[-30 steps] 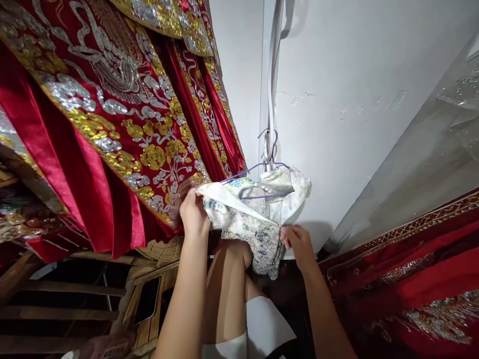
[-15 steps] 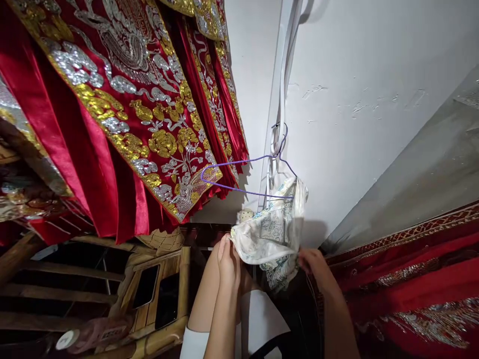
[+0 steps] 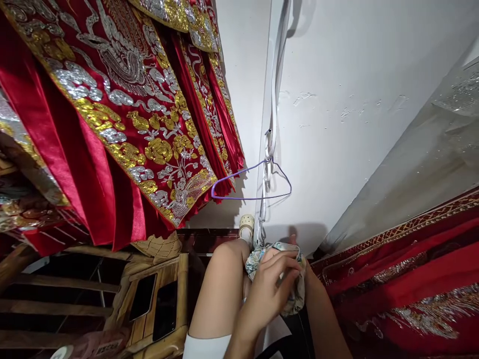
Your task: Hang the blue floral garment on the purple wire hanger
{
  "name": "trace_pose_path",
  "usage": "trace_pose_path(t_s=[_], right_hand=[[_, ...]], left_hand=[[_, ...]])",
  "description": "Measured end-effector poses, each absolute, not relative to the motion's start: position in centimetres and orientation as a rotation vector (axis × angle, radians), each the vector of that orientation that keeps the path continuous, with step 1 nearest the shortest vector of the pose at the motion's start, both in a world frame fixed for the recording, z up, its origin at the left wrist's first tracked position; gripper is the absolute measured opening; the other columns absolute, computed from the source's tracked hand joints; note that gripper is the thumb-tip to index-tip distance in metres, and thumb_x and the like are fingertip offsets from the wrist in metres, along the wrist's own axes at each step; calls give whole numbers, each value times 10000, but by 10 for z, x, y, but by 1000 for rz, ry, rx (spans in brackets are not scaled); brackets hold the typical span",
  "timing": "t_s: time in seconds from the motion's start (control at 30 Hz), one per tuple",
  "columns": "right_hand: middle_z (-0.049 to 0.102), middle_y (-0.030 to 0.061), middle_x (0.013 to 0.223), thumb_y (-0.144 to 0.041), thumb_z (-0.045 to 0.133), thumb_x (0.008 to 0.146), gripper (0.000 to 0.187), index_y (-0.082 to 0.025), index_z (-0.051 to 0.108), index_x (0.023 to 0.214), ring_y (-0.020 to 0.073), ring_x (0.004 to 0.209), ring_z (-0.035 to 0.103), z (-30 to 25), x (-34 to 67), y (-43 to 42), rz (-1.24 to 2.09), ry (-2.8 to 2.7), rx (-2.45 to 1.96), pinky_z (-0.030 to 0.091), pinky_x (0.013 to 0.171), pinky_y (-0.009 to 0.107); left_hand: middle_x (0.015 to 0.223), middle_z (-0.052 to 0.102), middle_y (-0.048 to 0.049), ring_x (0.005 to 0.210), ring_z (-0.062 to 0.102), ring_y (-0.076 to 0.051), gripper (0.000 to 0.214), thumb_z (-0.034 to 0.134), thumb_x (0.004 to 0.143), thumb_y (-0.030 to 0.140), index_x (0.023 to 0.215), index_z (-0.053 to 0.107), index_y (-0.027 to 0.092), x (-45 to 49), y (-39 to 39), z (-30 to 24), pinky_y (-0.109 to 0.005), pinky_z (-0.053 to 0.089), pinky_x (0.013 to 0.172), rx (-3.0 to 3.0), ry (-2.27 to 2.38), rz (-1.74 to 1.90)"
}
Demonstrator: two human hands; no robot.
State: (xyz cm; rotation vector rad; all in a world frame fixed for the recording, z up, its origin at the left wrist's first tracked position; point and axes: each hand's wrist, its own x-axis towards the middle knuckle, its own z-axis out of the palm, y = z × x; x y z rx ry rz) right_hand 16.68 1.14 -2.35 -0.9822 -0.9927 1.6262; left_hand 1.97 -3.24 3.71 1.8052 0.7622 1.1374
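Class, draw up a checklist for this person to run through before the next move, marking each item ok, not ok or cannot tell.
1. Thin purple wire hanger hanging from white strap: ok.
2. White-and-blue floral fabric garment off the hanger: ok, it is below, at the hands.
3. Garment spread flat: not ok, bunched.
4. Right hand gripping securely: cannot tell, mostly hidden.
5. Hanger apart from red cloth with gold-and-silver sequins: cannot tell, they overlap in view.

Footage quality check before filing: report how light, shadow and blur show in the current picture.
Head view: a soft shadow spreads over the white wall just above the hands in frame; head view: gold and silver embroidery on the red cloth glints; head view: the bottle at lower left is dim, its lettering unreadable.
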Motion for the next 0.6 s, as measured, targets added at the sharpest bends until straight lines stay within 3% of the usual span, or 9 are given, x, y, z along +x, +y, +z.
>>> trace_pose_path(t_s=[0.07,0.13,0.2,0.27,0.33,0.4,0.5,0.6], right_hand=[[627,67,659,-907,520,749,688,-230,596,651,248,726,632,-11,166,9,1757,-929,-946,532,634,352],[653,76,680,-884,611,692,663,-221,638,676,250,728,645,5,165,7,1845,-940,-925,530,631,347],[677,58,700,-677,802,641,485,-213,682,716,232,717,640,23,165,6,1850,-1071,-950,520,642,328],[695,31,722,-406,863,601,289,-204,716,747,208,707,621,42,167,6,1784,-1276,-1008,507,655,306],[696,13,723,-285,806,607,187,-196,736,756,194,694,600,62,171,11,1679,-1452,-1042,491,649,293],[681,11,704,-282,732,679,101,-191,732,723,190,683,588,79,177,21,1498,-1602,-1061,474,651,292],[703,32,777,-270,610,802,147,-205,727,742,213,754,612,89,182,49,1060,-1727,-1174,460,719,305],[740,48,994,-248,584,804,236,-244,745,977,252,916,631,80,184,85,697,-1616,-1298,452,775,304]], left_hand=[[1252,710,-107,1195,577,-287,190,585,983,271,1031,768,256,8,-25,43,-452,394,1101,1809,825,1164],[1345,665,-107,1309,527,-314,265,713,892,254,1150,764,291,-4,-15,45,-465,338,1173,1706,877,1234],[1424,612,-110,1379,487,-332,603,848,755,237,1331,682,306,-15,-5,41,-444,330,1196,1604,886,1237],[1360,650,-115,1293,564,-324,715,871,727,261,1399,628,273,-25,3,34,-408,425,1116,1593,834,1073],[1125,735,-96,1042,665,-284,452,810,798,317,1229,723,211,-35,7,24,-350,524,918,1640,765,823],[890,735,-59,812,656,-238,210,802,793,338,927,765,181,-48,10,14,-303,525,745,1707,743,678],[732,699,-30,711,629,-227,222,882,648,318,658,688,211,-74,15,4,-295,515,699,1783,831,760],[635,670,-37,689,642,-253,265,875,605,337,555,630,250,-104,25,7,-317,526,729,1721,1046,903]])
